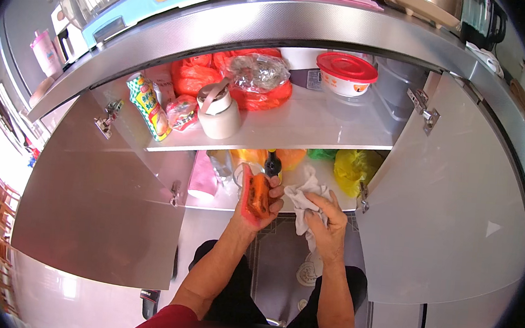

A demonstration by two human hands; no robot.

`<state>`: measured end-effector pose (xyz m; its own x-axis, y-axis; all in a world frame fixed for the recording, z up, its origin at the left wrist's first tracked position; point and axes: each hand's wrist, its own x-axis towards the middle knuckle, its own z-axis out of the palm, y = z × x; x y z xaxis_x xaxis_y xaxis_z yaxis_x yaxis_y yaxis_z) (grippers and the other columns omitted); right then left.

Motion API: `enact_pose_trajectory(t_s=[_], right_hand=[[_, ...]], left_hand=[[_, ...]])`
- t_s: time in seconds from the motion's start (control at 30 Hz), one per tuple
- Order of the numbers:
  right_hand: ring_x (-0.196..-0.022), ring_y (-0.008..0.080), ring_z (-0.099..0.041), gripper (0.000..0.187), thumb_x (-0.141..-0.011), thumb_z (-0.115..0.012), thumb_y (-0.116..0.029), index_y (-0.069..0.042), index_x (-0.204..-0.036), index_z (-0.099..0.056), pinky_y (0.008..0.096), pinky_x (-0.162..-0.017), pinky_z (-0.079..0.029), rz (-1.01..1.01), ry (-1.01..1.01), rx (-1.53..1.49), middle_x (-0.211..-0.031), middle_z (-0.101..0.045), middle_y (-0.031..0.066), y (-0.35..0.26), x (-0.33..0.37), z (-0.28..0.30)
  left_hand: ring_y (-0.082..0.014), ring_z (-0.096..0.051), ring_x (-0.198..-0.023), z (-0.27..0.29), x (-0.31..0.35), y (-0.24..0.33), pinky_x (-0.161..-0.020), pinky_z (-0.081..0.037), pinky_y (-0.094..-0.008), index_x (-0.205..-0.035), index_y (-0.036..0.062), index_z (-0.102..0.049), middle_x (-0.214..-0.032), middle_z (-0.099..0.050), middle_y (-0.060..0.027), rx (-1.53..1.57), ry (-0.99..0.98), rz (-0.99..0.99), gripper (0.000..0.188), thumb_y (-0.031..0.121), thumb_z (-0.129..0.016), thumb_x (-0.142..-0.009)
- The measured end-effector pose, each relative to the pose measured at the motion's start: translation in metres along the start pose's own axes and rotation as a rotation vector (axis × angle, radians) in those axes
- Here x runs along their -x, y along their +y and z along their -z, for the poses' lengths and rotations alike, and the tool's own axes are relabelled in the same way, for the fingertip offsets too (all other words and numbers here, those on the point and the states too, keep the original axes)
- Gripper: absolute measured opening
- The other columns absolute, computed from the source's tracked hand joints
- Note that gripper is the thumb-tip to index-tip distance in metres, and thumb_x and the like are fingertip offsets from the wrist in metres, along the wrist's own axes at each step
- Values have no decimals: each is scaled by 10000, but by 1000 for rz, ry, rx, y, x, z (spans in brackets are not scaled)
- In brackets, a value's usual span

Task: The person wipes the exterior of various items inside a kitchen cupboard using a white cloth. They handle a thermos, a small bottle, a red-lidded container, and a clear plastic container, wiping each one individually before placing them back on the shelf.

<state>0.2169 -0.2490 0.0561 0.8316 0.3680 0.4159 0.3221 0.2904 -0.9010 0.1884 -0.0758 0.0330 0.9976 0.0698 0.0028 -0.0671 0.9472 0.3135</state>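
Observation:
In front of an open cabinet, my left hand (pixel 276 197) is closed around an orange block-like item with dark markings (pixel 259 194). A pinkish-red flat edge (pixel 247 197) runs along its left side; I cannot tell exactly what it is. My right hand (pixel 331 232) grips a crumpled white cloth (pixel 302 197), which hangs down from the fingers just right of the orange item. Behind my hands, on the lower shelf (pixel 228 203), stands a dark bottle (pixel 273 163), partly hidden by the left hand.
The upper shelf (pixel 302 130) bears a white jug (pixel 220 116), red plastic bags (pixel 195 75), a patterned canister (pixel 148 107) and a red-lidded bowl (pixel 347 72). Below are a pink item (pixel 203 176) and a yellow bag (pixel 355 171). Cabinet doors (pixel 106 195) (pixel 450 203) swing out on both sides.

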Motion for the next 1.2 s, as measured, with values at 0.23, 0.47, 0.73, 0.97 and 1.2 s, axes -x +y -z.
enact_pose_trajectory(t_s=[0.23, 0.47, 0.73, 0.97, 1.2], right_hand=[[-800, 290, -610, 391, -594, -649, -57, -155, -970, -694, 336, -690, -514, 455, -9, 521, -960, -550, 138, -15, 12, -13], [-763, 261, -565, 319, -700, -547, -7, -47, -999, -648, 320, -681, -472, 244, 76, 390, -855, -562, 137, -7, 2, 0], [-838, 321, -563, 326, -818, -544, -86, -11, -1134, -578, 370, -755, -459, 59, 211, 333, -926, -538, 189, 8, 10, -18], [-890, 354, -551, 323, -825, -553, -102, -2, -1131, -575, 417, -791, -449, 42, 326, 306, -979, -552, 218, 33, 10, -19], [-893, 359, -551, 362, -789, -594, -86, -79, -1151, -603, 416, -784, -456, 177, 292, 413, -1002, -534, 198, 34, -5, -36]], left_hand=[[-138, -592, -787, 3, -8, -30, -655, -512, -291, -931, 120, -569, -827, -585, -13, -229, 69, 70, 362, 479, -534, -892], [-169, -622, -876, 19, -8, -38, -707, -536, -297, -1130, 94, -532, -1000, -615, -74, -433, 154, 191, 506, 540, -433, -912], [-247, -555, -1088, 35, -17, -38, -936, -476, -405, -1259, 77, -455, -1185, -543, -114, -394, 149, 83, 612, 576, -355, -918], [-104, -556, -861, -4, -2, -41, -618, -469, -255, -1141, 68, -495, -1032, -565, -19, -685, 326, -78, 422, 440, -436, -951], [-97, -510, -996, -15, 24, -44, -838, -419, -269, -1332, 72, -401, -1149, -534, -12, -717, 131, -270, 465, 347, -449, -960]])
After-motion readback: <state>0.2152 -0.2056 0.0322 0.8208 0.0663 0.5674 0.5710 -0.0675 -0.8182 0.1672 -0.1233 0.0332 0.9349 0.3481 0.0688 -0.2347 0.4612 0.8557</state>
